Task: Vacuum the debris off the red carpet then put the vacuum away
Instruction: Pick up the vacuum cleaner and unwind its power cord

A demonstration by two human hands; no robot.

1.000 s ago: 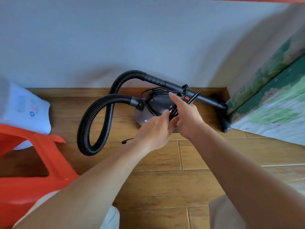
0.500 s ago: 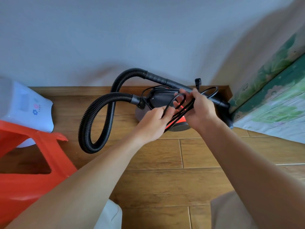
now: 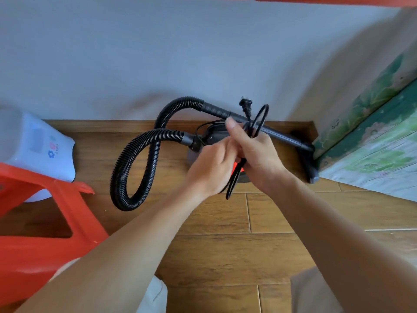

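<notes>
Ribbed matt black plastic hose point(image 3: 135, 163), glossy red plastic stool point(image 3: 45, 222), smooth wood-grain floor point(image 3: 225, 256), perhaps laminate; matt painted wall point(image 3: 158, 53).

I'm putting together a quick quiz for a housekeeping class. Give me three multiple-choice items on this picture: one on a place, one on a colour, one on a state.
1. The vacuum stands:
A on a shelf
B on the wooden floor by the wall
C on a table

2. Its ribbed hose is:
A black
B white
C blue

3. The power cord is:
A plugged into a socket
B stretched flat along the floor
C looped in a bundle held by both hands

Answers:
1 B: its body sits on the planks at the foot of the wall.
2 A: the hose is black along its whole curl.
3 C: the left hand and right hand grip the loops, and the plug sticks up free above them.
</notes>
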